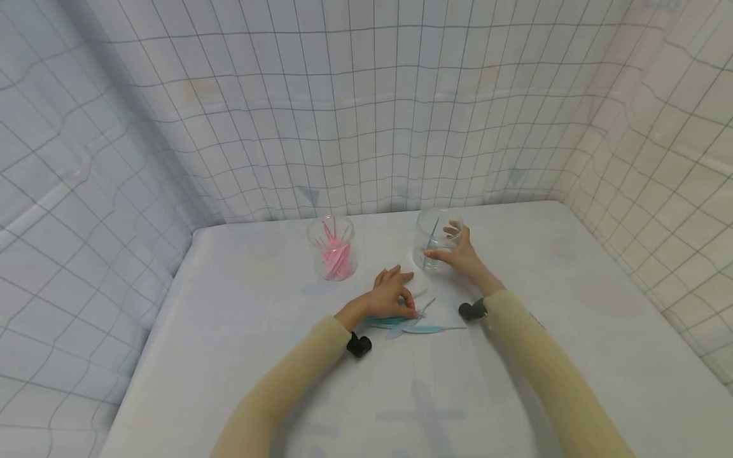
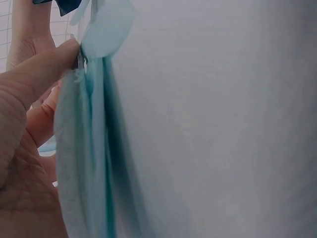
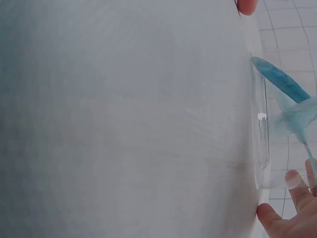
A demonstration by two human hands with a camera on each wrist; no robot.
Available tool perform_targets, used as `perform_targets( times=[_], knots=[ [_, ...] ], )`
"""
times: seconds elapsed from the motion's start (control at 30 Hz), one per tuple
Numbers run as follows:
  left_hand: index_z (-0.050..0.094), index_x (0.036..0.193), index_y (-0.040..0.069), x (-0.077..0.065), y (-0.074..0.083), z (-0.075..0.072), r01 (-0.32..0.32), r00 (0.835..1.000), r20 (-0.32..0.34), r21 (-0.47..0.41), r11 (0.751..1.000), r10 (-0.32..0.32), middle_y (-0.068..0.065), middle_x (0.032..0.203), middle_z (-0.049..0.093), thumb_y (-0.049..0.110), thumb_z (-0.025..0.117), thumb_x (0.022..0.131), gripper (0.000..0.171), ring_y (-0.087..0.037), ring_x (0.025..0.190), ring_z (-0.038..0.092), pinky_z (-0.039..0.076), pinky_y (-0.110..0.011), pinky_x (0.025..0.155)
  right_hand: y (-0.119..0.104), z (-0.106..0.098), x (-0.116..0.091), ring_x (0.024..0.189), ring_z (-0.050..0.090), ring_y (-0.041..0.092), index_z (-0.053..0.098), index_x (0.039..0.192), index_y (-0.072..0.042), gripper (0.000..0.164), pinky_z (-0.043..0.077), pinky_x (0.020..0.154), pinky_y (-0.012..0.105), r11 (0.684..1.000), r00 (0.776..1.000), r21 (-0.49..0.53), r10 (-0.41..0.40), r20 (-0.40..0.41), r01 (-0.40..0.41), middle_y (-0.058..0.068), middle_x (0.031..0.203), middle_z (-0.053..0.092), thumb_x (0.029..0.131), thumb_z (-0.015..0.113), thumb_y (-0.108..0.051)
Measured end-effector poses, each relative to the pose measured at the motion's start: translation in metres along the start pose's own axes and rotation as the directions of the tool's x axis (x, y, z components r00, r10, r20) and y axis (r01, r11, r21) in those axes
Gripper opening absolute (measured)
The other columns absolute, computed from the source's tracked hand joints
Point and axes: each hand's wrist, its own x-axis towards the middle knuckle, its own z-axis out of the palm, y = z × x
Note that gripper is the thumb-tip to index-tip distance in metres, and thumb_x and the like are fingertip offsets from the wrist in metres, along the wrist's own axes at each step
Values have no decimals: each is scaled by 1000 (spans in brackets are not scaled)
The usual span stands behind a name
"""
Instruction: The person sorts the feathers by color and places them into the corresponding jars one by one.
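My left hand (image 1: 388, 298) is low over a small pile of light blue feathers (image 1: 426, 329) on the table. Its thumb and index finger pinch a blue feather (image 2: 106, 32), while the other fingers spread away. Several more feathers overlap close below the pinch in the left wrist view. With my right hand (image 1: 460, 256) I grip a clear round jar (image 1: 422, 224) from its right side, thumb at the front and fingers behind. The jar stands upright on the table. Inside it are blue feathers (image 3: 282, 79), one leaning with its stem upward.
A second clear jar (image 1: 316, 230) stands to the left with pink feathers (image 1: 338, 261) in it, stems up. A white cloth (image 1: 240, 356) covers the table. White curtains (image 1: 366, 114) with a dark grid rise behind and at both sides.
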Motion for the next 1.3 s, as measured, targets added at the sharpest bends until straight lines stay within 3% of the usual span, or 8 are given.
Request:
perform_targets(
  times=[0.2, 0.43, 0.67, 0.83, 1.0, 1.13, 1.2, 1.3],
  knots=[
    [72, 85, 17, -1, -5, -1, -20, 999, -36, -73, 997, 18, -16, 150, 30, 32, 66, 90, 16, -37, 141, -1, -2, -56, 108, -1, 1, 0, 135, 24, 34, 10, 145, -14, 104, 21, 107, 50, 1000, 1000, 0, 8, -4, -8, 15, 148, 28, 74, 81, -38],
    [72, 93, 10, 5, -3, -29, -106, 977, -202, -199, 974, 65, -18, 148, 32, 27, 64, 92, 19, -40, 140, 4, 2, -59, 107, -2, 1, 0, 134, 25, 34, 11, 146, -13, 103, 23, 107, 49, 1000, 1000, 15, -3, -8, 3, 15, 148, 28, 74, 82, -36],
    [64, 103, 2, 28, 17, -76, -190, 919, -393, -345, 919, 42, -14, 153, 24, 25, 54, 99, 26, -30, 142, 1, 6, -58, 107, -2, 0, 0, 134, 26, 34, 10, 146, -13, 104, 23, 107, 49, 1000, 1000, 13, -1, 1, 1, 15, 148, 28, 74, 82, -37],
    [59, 105, -1, 55, 35, -103, -264, 855, -519, -448, 854, -8, -9, 154, 23, 28, 46, 102, 31, -26, 142, 5, 9, -51, 110, -1, 0, -2, 134, 27, 34, 10, 146, -13, 105, 23, 107, 48, 1000, 1000, 0, 9, 3, -9, 13, 148, 29, 74, 82, -39],
    [56, 107, -4, 81, 51, -118, -320, 806, -586, -553, 769, -86, -6, 153, 26, 28, 46, 101, 34, -15, 140, 14, 13, -41, 111, 3, 3, -1, 132, 29, 32, 13, 144, -15, 101, 25, 106, 46, 1000, 1000, 21, 19, -17, -18, 12, 147, 31, 74, 82, -36],
    [55, 109, -3, 98, 56, -118, -367, 785, -613, -583, 725, -95, -8, 151, 29, 24, 48, 101, 30, -14, 139, 17, 14, -39, 111, 4, 3, 1, 133, 28, 33, 14, 143, -15, 97, 23, 106, 48, 999, 1000, 35, 9, -21, -9, 13, 147, 31, 76, 81, -31],
    [55, 109, -1, 104, 54, -113, -365, 783, -614, -584, 725, -100, -7, 150, 31, 24, 49, 100, 27, -13, 139, 18, 13, -40, 111, 4, 3, 0, 133, 28, 33, 13, 143, -15, 96, 23, 106, 49, 999, 1000, 40, 2, -17, -1, 13, 147, 30, 77, 81, -30],
    [57, 107, 2, 110, 45, -103, -318, 786, -611, -533, 784, -97, -7, 146, 37, 25, 52, 99, 25, -13, 138, 20, 12, -42, 111, 3, 2, 0, 131, 29, 34, 11, 144, -14, 98, 25, 105, 49, 999, 1000, 52, -14, -3, 14, 14, 147, 28, 77, 81, -30]
  ],
)
